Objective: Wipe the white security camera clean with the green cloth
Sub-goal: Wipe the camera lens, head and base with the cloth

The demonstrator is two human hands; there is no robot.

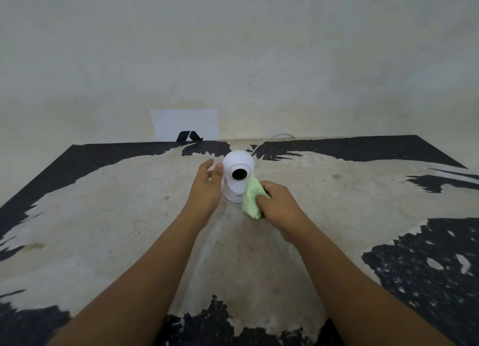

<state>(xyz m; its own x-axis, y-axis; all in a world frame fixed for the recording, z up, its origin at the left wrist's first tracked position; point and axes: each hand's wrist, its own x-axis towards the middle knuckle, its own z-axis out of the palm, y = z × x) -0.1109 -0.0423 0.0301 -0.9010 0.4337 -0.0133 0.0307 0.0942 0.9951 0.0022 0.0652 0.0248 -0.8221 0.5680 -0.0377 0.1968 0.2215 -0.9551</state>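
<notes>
A worn tabletop (129,216), its black coating peeled away to pale bare patches over most of the surface, fills the lower frame against a plain grey-white plaster wall (233,47), where a white paper sheet with a black logo (185,125) leans at the table's far edge. Two bare forearms reach in from below toward the round-headed white plastic security camera (237,174), which stands upright near the middle of the far half of the table, its dark lens facing the wearer. The left hand (206,187) cups the camera's left side, thumb and fingertips resting against the head, loosely steadying rather than gripping it. The right hand (278,204) is clenched around a crumpled pale green cloth (251,198), whose upper corner touches the camera's lower right side beside the lens. The wiping appears to be under way on the body, with the lens face and top seemingly yet to be covered; the next stroke likely calls for carrying the cloth up and around the head while the left hand keeps the light unit from turning or tipping. A thin white cable (269,139) runs from behind the camera over the back edge and could tug or snag if the camera is rotated; nothing else crowds the work
</notes>
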